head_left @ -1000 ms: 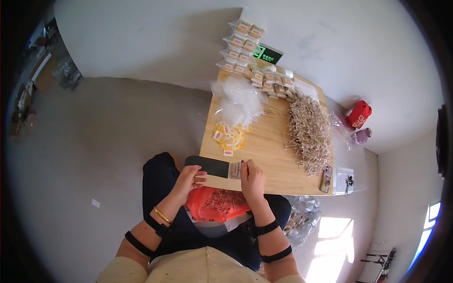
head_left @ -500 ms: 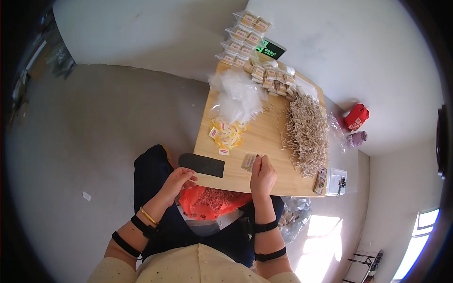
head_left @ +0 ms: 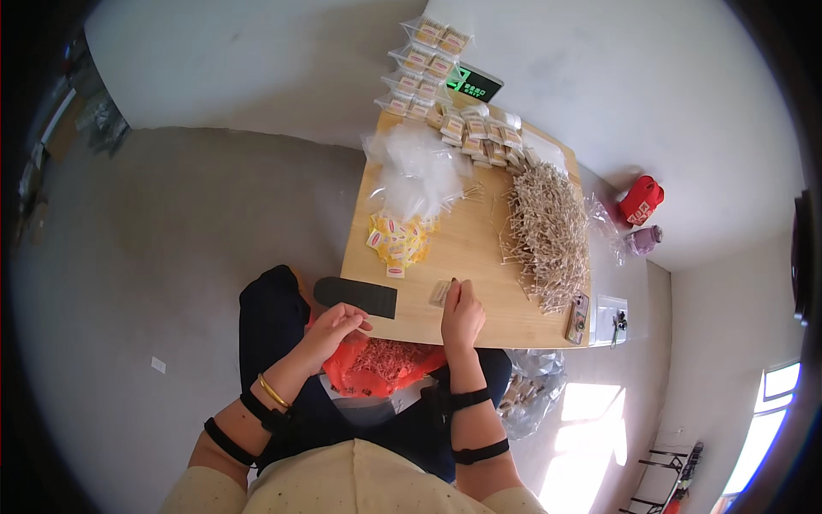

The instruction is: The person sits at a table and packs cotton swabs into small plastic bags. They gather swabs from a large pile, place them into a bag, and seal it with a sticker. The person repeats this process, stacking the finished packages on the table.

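Observation:
My right hand point(head_left: 463, 317) is closed above the front part of the wooden table point(head_left: 479, 283). At its fingertips is a small clear packet of cotton swabs point(head_left: 439, 294), partly covered by the fingers. My left hand point(head_left: 338, 330) is at the table's front edge with its thumb and fingers pressed together; what they hold, if anything, is too small to make out. Just beyond it lies a flat black strip point(head_left: 360, 296) with one rounded end, jutting over the left edge. Below both hands, a red plastic bag point(head_left: 347, 377) with many small sticks sits at my lap.
Loose cotton swabs point(head_left: 548, 231) form a large heap at right. Yellow-and-white cards point(head_left: 401, 243) and clear bags point(head_left: 415, 171) lie at left. Filled packs point(head_left: 479, 137) are piled at the back, near a green-lit sign point(head_left: 476, 84). A phone point(head_left: 577, 319) rests at the front right corner.
The view has shifted, so the table sits slightly further left. My left hand has moved a little rightward along the table edge. My right hand keeps hold of the packet.

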Motion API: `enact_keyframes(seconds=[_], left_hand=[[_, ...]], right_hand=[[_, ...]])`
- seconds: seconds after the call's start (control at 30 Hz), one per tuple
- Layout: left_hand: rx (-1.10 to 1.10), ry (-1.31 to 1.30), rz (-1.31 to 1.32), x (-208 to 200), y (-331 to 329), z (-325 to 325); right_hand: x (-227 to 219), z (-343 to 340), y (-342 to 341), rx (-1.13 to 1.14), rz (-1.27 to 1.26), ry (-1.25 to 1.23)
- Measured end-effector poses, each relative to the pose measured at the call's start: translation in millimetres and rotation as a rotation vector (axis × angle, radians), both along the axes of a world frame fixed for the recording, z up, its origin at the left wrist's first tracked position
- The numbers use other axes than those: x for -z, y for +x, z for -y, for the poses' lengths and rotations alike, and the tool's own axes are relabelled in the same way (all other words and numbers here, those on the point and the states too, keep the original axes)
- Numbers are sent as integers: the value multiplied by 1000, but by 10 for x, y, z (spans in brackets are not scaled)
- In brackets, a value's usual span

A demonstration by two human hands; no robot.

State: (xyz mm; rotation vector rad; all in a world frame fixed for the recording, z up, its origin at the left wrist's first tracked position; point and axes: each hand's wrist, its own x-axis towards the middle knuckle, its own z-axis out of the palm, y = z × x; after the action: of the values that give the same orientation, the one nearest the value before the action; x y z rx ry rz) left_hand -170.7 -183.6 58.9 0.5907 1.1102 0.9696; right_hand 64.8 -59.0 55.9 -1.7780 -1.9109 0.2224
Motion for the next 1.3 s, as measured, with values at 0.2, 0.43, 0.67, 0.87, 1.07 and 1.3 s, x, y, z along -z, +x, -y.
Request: enact_keyframes(seconds=[0.2,0.43,0.67,0.87,1.07,1.3], left_hand=[[200,29,92,-2,286,-100],[-89,279,168,-697,604,-285],[-38,767,-388,-1503,502,-24],[74,1248,-838,-1987,526,127],[96,1364,-1020,-2222,619,294],[117,1395,-1060,-2311,621,357]], right_hand=[[103,145,90,-63,-374,-133],[-799,752,-210,-412,-1123,-226],[-986,1048,116,-526,-1045,-303],[-1113,1190,129,-742,-1336,-306],[-1506,1257,124,-759,-1087,-155],[-2255,1441,472,-822,-731,141]])
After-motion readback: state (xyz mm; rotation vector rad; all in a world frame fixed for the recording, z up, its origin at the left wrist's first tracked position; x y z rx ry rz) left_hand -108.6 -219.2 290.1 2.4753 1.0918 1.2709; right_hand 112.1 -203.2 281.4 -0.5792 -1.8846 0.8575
